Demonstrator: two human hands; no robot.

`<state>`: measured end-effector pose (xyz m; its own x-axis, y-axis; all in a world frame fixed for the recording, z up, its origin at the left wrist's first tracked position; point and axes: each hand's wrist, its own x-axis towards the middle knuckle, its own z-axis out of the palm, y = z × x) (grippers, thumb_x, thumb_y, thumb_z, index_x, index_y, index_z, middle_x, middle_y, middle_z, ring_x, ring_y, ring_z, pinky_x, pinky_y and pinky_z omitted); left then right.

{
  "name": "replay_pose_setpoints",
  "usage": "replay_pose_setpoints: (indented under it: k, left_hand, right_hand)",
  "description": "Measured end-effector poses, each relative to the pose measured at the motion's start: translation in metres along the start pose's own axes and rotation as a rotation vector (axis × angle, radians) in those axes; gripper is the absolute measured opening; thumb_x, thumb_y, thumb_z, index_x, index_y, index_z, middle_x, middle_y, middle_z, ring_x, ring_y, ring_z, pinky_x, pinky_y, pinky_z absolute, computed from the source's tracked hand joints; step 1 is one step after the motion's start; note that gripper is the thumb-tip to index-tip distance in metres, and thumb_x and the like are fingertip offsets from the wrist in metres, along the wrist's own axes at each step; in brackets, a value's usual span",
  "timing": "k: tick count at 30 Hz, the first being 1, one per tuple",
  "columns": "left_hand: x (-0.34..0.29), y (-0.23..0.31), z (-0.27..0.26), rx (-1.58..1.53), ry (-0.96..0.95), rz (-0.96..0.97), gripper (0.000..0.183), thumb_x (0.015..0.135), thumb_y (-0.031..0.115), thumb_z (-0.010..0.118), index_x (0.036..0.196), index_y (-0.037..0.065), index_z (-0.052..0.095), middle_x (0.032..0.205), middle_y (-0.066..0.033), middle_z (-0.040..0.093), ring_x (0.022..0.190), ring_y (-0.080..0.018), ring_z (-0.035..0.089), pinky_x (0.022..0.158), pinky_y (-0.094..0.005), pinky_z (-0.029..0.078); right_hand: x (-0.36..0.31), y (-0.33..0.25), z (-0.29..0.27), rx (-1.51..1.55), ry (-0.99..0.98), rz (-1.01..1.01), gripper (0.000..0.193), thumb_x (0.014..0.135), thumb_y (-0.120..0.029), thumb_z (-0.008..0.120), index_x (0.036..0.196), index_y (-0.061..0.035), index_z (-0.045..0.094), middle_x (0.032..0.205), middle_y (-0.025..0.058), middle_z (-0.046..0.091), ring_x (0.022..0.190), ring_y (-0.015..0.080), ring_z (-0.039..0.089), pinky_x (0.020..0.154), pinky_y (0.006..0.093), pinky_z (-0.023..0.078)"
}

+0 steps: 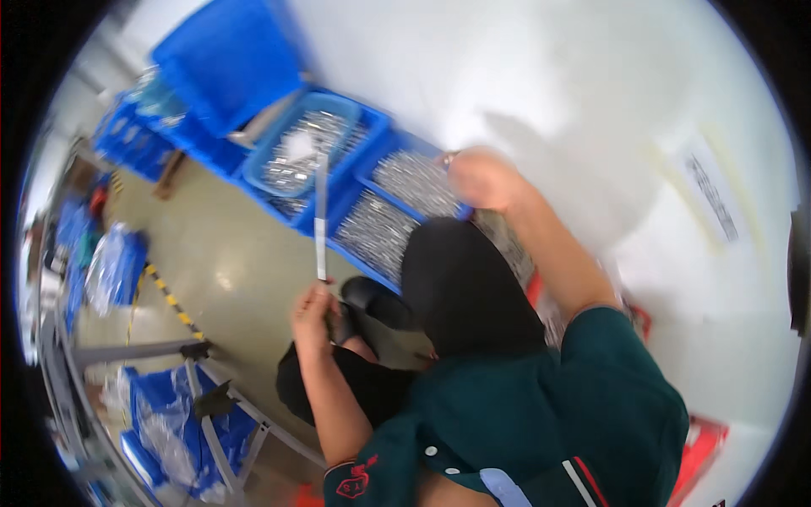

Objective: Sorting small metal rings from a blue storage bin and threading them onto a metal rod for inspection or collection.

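Observation:
My left hand (313, 314) is closed around the lower end of a long, narrow metal strip (321, 220), which stands nearly upright in the view. Its top end overlaps a light blue tray (253, 169) of shiny metal parts. My right hand (483, 179), smeared by motion, is beside a blue bin holding many small metal pieces (418, 182). A small dark bit shows at its fingertips, too blurred to name. Nearer to me, another blue bin holds more slim metal pieces (378, 235).
A large blue bin (224, 63) stands tilted at the back left. To the left, a grey metal frame (139, 351) stands near blue crates with clear plastic (169, 431). Yellow-black tape (171, 300) marks the floor. A white wall (608, 76) rises on the right.

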<state>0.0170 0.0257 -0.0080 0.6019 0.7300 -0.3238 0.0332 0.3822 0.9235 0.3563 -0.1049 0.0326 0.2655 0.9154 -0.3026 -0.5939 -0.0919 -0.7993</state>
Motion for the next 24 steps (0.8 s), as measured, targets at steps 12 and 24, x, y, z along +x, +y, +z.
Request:
replay_pose_setpoints:
  k: [12,24]
  left_hand:
    - [-0.004,-0.011,0.022,0.057,-0.022,0.053,0.025,0.090,0.020,0.051,0.102,0.000,0.059,0.056,-0.0031,0.049,0.038,-0.0067,0.038,0.035,-0.0187,0.028]
    - [0.001,-0.007,0.011,-0.054,0.003,-0.058,0.022,0.090,0.024,0.050,0.097,0.005,0.058,0.056,-0.0018,0.050,0.038,-0.0085,0.039,0.035,-0.0214,0.029]
  right_hand:
    - [-0.255,0.031,-0.154,-0.395,0.773,0.366,0.033,0.081,-0.008,0.055,0.113,-0.0010,0.056,0.064,-0.0033,0.044,0.046,0.0027,0.030,0.037,0.0166,0.020]
    - [-0.033,0.002,-0.053,0.354,0.203,0.159,0.016,0.083,-0.005,0.052,0.097,0.0035,0.051,0.083,0.0088,0.051,0.052,0.0051,0.040,0.032,0.0144,0.028]
